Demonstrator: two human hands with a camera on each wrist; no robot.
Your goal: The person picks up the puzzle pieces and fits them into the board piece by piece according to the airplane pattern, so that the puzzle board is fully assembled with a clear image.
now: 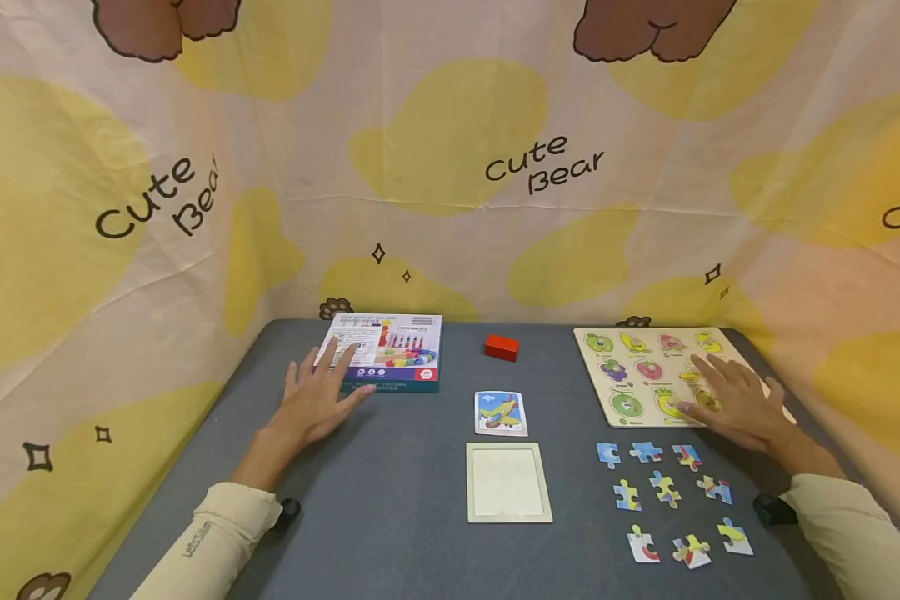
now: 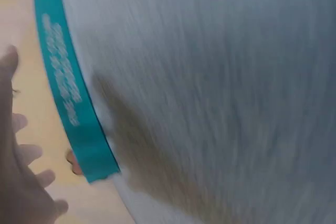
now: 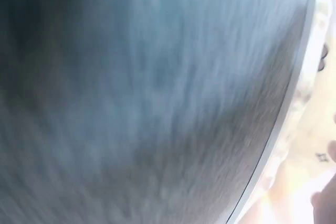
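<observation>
My left hand [image 1: 317, 400], fingers spread, hovers by the near left corner of a flat bead-game box [image 1: 390, 350]; in the left wrist view the box's teal side [image 2: 73, 87] lies beyond the fingers. On the right, my other hand [image 1: 742, 404] is spread over the near right part of a wooden fruit puzzle board [image 1: 622, 392], covering some of its pictures. Neither hand holds anything. Several loose jigsaw pieces [image 1: 665, 489] lie in rows nearer than the board. At the middle are a cream square puzzle frame [image 1: 471, 483] and an airplane picture card [image 1: 501, 413].
A red block [image 1: 502, 347] sits at the back middle of the dark grey table [image 1: 390, 500]. A patterned cloth [image 1: 435, 150] with yellow patches hangs behind and along the sides of the table.
</observation>
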